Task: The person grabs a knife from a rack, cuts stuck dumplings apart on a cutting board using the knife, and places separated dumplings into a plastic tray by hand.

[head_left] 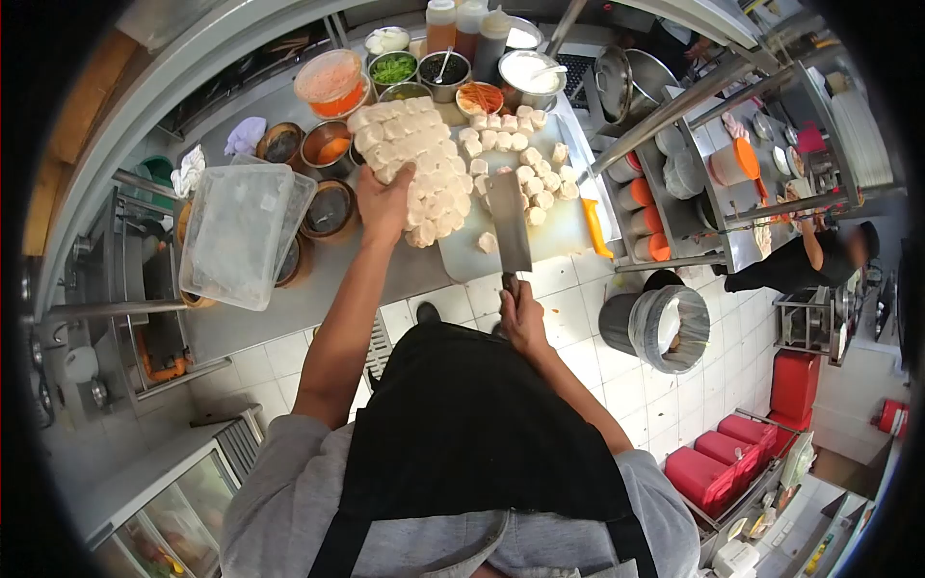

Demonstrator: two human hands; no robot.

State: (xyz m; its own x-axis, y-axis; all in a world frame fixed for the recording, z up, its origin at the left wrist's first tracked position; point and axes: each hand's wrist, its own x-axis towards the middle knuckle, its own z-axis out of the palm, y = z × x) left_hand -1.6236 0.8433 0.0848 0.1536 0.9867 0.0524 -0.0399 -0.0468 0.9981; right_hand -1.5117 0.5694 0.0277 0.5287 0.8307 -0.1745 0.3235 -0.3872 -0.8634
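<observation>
My left hand [387,200] is closed on a thick slab of pale, rounded chunks [438,178] stuck together, its thumb over the near edge. What food the chunks are I cannot tell. My right hand [523,320] grips the dark handle of a cleaver [511,226], whose broad blade points away from me over the cutting board [472,260]. Beyond and beside the blade lie several loose pale chunks [540,178], with one lone chunk [487,242] to its left. A yellow-handled knife [594,229] rests at the board's right edge.
Translucent plastic containers [236,231] stand left on the steel counter [231,332]. Along the back are an orange tub [330,85], chopped greens [393,68], a white-filled pot [530,72] and sauce bottles [441,24]. A lined bin [669,329] stands right; another person [805,258] works farther off.
</observation>
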